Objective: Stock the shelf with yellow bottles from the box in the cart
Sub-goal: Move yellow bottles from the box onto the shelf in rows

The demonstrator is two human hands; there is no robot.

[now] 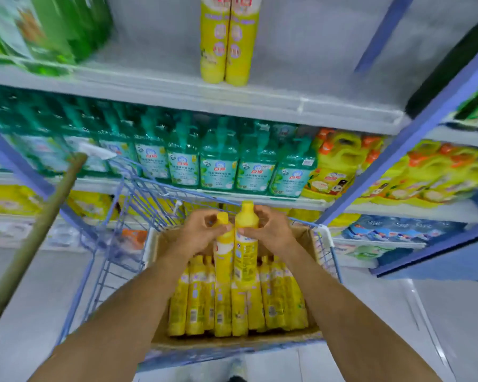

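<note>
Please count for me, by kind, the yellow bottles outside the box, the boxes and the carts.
Shelved yellow bottles, top shelf: 2
Held yellow bottles, left hand, right hand: 2
Cardboard box: 1
Cart: 1
Total: 6

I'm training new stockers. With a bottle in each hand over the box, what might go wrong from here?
1. The left hand grips the left bottle and the right hand the right bottle near the necks, so either might slip and drop onto the boxed bottles in the box.
2. The pair of bottles on the top shelf stands close to its front edge; setting new ones beside them could knock them off.
</note>
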